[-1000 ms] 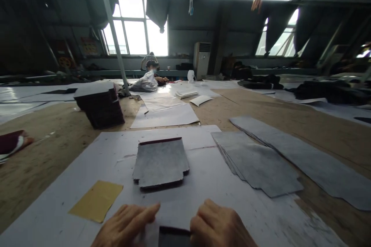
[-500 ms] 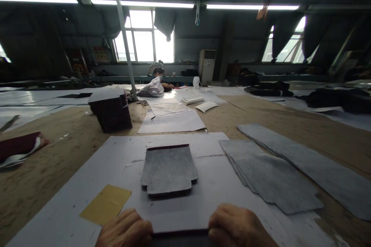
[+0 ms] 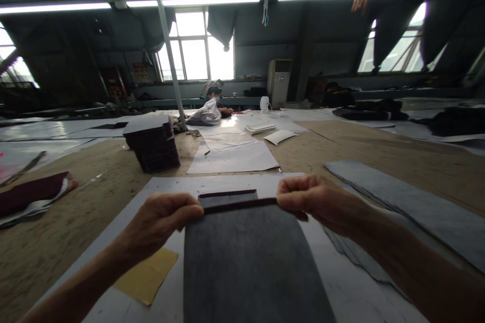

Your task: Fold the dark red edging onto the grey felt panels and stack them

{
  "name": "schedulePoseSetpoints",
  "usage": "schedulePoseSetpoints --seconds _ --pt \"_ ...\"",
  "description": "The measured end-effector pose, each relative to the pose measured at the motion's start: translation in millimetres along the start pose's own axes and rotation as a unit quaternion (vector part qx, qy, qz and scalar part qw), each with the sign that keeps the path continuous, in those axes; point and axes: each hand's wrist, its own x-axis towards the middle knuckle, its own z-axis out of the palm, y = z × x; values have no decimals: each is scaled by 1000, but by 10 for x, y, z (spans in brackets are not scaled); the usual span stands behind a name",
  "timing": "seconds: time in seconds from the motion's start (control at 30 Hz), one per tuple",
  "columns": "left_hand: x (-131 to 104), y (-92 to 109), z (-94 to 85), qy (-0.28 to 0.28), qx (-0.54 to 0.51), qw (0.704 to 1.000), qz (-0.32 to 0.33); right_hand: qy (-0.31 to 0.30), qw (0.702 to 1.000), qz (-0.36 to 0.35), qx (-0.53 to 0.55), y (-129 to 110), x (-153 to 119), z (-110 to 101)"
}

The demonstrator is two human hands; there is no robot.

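Observation:
A grey fabric panel (image 3: pixel 250 262) with a dark maroon folded top edge is stretched between my hands. My left hand (image 3: pixel 166 217) pinches its upper left corner, and my right hand (image 3: pixel 306 193) pinches the upper right one. Behind it, partly covered, lies a stack of grey pieces (image 3: pixel 227 196) with a maroon edge, on a large white sheet (image 3: pixel 166 186). By my left forearm rests a yellow square (image 3: pixel 147 275) of paper or card. Under and beyond my right forearm are more flat grey panels (image 3: pixel 401 192), partly hidden by the arm.
A tall dark stack of cut pieces (image 3: pixel 151 146) stands at the back left, near a metal pole (image 3: pixel 176 86). Folded maroon cloth (image 3: pixel 34 194) lies far left. White sheets (image 3: pixel 233 156) and a plastic bag (image 3: pixel 206 113) are further back, where a person (image 3: pixel 214 93) sits.
Both hands have risen and moved forward from the near edge, lifting the grey fabric panel into view. It now covers most of the stack. The view has shifted slightly left.

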Motion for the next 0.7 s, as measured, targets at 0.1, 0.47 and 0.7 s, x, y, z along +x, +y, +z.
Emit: schedulePoseSetpoints --seconds 0.1,0.47,0.7 --pt "406 -293 148 38 87 995 -6 89 983 33 -154 224 501 61" --pt "520 -789 518 129 189 973 32 169 923 9 -344 663 845 364" --pt "493 -868 597 197 170 963 77 192 894 -8 -404 711 814 487"
